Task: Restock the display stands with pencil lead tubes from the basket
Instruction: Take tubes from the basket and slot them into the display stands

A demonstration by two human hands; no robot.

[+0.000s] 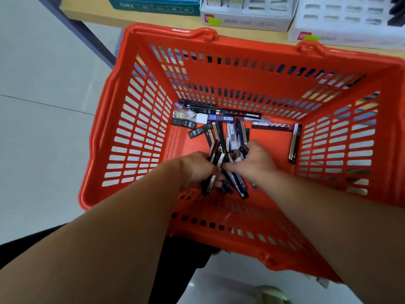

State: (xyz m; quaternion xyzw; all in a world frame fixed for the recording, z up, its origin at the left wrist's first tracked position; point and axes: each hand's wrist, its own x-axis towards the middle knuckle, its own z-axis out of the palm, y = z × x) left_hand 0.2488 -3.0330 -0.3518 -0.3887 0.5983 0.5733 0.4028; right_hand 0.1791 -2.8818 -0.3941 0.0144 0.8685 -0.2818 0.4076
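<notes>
Both hands are down inside the basket [269, 148], so the step in hand looks like gathering stock, with nothing placed yet from this handful. The left hand [195, 170] has its grip closed round a bundle [215, 155] of lead tubes, which stick out above and below the fist over the middle of the basket floor. The right hand [255, 163] is just beside it, at the same heap, with fingers curled down over more tubes. Its grip seems closed on a few, though the blur hides how many.

Loose tubes [192, 120] lie flat toward the basket's far left corner and along its far wall. A single tube [294, 143] lies against the right wall. The display stands [247, 17] sit on the table [131, 17] just beyond the basket's far rim, with a teal box [153, 5] to their left.

The next move probably calls for lifting both handfuls clear of the basket without letting tubes slip, then carrying them over the far rim to the stands. The tubes differ in colour and label, so they will likely need sorting to matching slots. Which slots need filling is too blurred to tell.
</notes>
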